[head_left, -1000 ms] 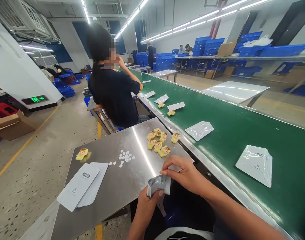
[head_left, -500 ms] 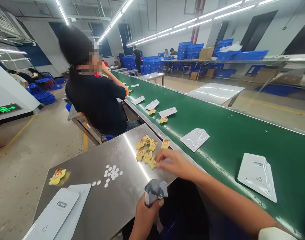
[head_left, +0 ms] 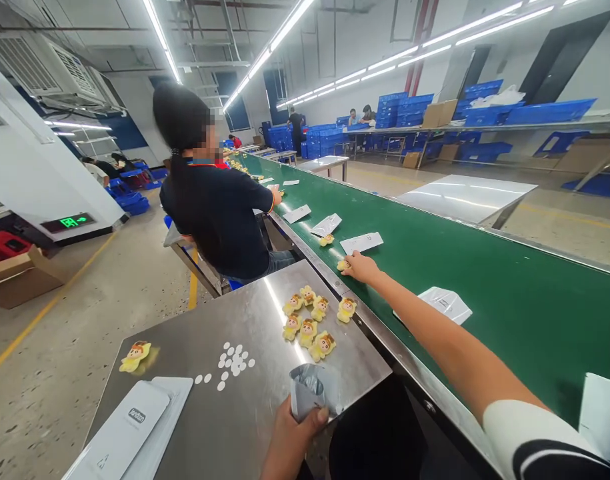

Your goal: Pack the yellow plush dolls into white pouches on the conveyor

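Observation:
My left hand (head_left: 299,433) is closed around a white pouch (head_left: 301,400), held upright with its mouth gaping and its silvery inside showing. Out on the green belt, the fingers of my right hand (head_left: 362,268) are closed on a small yellow doll-like figure (head_left: 343,265). Several more such figures (head_left: 307,331) lie grouped on the metal table, just beyond the pouch. One stands apart, a yellow figure (head_left: 135,357) at the table's left side. Small white round discs (head_left: 235,360) are scattered between. Flat white pouches (head_left: 129,427) are stacked at the table's near left.
The green conveyor belt (head_left: 515,293) runs diagonally past the metal table (head_left: 195,333), carrying white pouches, among them one pouch (head_left: 447,303) under my right forearm. A co-worker in a dark shirt (head_left: 219,213) sits ahead at the belt. Blue crates (head_left: 405,110) are stacked at the back.
My right hand has moved from the figures on the table forward to one on the belt. The left hand keeps the pouch, its mouth now rounder. The belt pouches appear shifted as the view turned.

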`<state>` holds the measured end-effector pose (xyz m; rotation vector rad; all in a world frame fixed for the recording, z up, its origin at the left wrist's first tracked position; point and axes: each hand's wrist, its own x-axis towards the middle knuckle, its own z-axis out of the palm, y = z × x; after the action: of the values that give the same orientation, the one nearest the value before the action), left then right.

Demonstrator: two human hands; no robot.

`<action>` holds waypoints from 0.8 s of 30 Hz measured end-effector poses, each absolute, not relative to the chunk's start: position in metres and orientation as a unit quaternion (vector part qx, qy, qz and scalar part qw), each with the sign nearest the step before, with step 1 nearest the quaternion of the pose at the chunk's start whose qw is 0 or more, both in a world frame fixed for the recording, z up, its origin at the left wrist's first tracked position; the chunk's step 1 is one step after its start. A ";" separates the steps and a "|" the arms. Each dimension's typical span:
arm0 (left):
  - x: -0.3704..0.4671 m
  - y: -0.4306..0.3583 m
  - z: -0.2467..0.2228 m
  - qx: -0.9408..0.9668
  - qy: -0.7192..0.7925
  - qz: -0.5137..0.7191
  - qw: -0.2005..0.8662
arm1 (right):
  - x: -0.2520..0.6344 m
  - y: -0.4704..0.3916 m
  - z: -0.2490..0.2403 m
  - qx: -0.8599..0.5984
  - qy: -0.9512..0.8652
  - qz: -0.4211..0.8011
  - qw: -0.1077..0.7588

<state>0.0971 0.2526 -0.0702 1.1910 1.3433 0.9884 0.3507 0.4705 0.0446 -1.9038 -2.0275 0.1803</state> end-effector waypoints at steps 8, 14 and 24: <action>0.116 0.260 -0.045 0.512 0.455 0.404 0.607 | 0.315 0.335 0.089 -0.304 -0.921 0.163 0.180; 0.115 0.249 -0.051 0.531 0.387 0.396 0.641 | 0.304 0.278 0.106 -0.241 -0.963 0.107 0.057; 0.113 0.222 -0.015 0.549 0.441 0.413 0.578 | 0.285 0.263 0.045 -0.255 -0.951 0.142 0.102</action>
<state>0.1132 0.2218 -0.0151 1.2831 1.0305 0.9663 0.2846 0.2629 0.0447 -0.7528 -2.8080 0.4186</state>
